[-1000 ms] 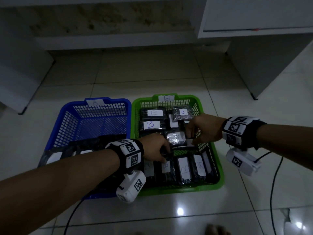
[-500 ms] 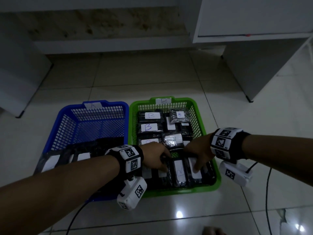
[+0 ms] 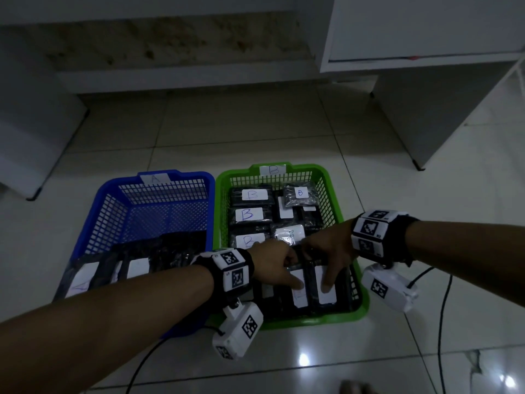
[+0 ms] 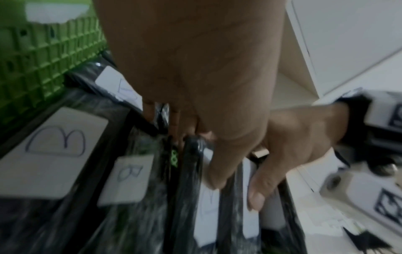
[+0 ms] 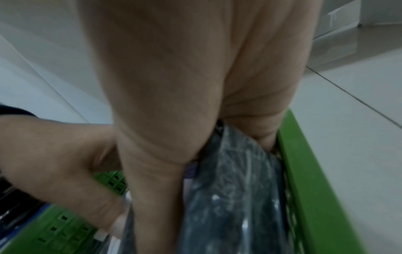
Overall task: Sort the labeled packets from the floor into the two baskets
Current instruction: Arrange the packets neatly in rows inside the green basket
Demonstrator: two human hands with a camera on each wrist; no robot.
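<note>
A green basket [image 3: 312,320] tagged B holds several black packets with white B labels [image 3: 250,214]. Beside it on the left, a blue basket [image 3: 113,191] tagged A has a few black packets [image 3: 136,267] at its near end. Both hands are in the green basket's front row, where packets stand on edge. My left hand [image 3: 279,265] pinches one black packet [image 4: 192,171], thumb on its label and fingers curled over its top edge. My right hand [image 3: 326,251] grips the neighbouring packet [image 5: 234,197], its thumb lying down the front and its fingers behind, near the basket's right wall [image 5: 304,171].
The baskets sit side by side on a glossy tiled floor. Black cables [image 3: 443,308] trail from both wrist cameras across the tiles. A white cabinet [image 3: 426,123] stands at the back right, another white unit [image 3: 28,137] at the left, and a low ledge runs behind.
My right hand has come from the middle of the green basket down to the front row, beside my left hand. The left hand has stayed at the front row.
</note>
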